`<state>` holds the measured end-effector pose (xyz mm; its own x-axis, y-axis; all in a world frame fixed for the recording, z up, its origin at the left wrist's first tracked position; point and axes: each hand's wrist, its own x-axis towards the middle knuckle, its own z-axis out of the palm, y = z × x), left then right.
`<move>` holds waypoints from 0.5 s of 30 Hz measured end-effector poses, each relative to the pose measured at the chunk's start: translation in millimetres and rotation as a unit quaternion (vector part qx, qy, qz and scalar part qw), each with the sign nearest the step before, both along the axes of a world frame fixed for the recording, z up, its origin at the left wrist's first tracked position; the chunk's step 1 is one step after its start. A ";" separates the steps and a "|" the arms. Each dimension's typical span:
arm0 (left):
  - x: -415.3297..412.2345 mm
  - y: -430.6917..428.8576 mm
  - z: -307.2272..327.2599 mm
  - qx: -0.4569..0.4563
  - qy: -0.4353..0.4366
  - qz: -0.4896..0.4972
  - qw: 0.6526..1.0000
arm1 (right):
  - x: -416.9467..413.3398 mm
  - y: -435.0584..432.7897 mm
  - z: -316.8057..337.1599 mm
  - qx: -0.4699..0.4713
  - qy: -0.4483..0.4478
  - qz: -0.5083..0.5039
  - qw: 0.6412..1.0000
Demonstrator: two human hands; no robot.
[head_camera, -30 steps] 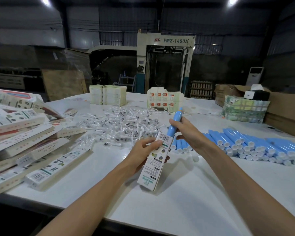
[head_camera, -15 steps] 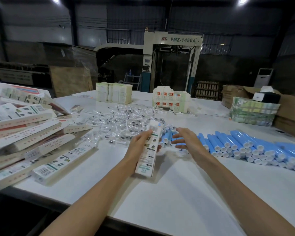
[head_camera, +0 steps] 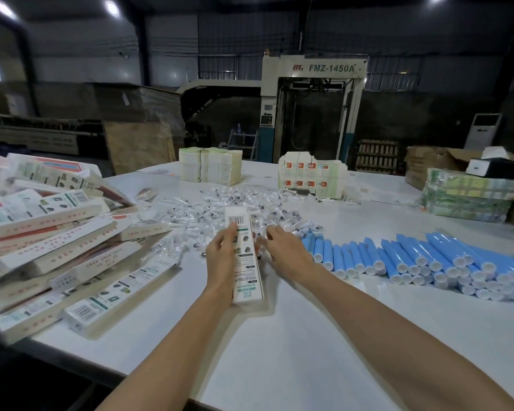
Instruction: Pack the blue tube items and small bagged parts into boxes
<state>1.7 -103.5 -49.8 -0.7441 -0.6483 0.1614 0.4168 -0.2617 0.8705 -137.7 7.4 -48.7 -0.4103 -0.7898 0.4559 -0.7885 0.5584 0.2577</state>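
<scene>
Fingers (head_camera: pixel 229 232) of the left hand (head_camera: pixel 220 256) wrap round a long white box (head_camera: pixel 247 271) in the middle of the frame — its long side points away up the desk (head_camera: pixel 309 336). Right hand (head_camera: pixel 285 247) fingers (head_camera: pixel 270 232) are loose and apart, holding nothing, just beside the box. Small bagged parts (head_camera: pixel 208 203) lie right past them — blue tubes (head_camera: pixel 413 256) lie off to the right, nearer that hand.

"FMZ-1450A" on the machine (head_camera: pixel 315 68) header, barcode on the held box (head_camera: pixel 244 253), its print too blurred
</scene>
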 end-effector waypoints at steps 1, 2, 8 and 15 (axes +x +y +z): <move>-0.6 0.8 -0.8 -0.006 -0.002 -0.001 1.000 | -1.2 -3.8 -2.3 0.003 0.010 0.000 1.000; -0.7 1.7 -1.4 -0.013 -0.004 -0.004 1.000 | -1.9 -7.2 -4.3 0.004 0.011 0.005 1.000; -2.6 5.8 -4.2 -0.048 -0.021 -0.026 0.998 | -1.1 -16.6 -8.3 -0.060 -0.137 -0.027 0.988; -2.1 16.8 -5.8 -0.040 -0.028 -0.089 0.995 | 30.6 7.8 -0.8 -0.330 -0.499 0.086 0.797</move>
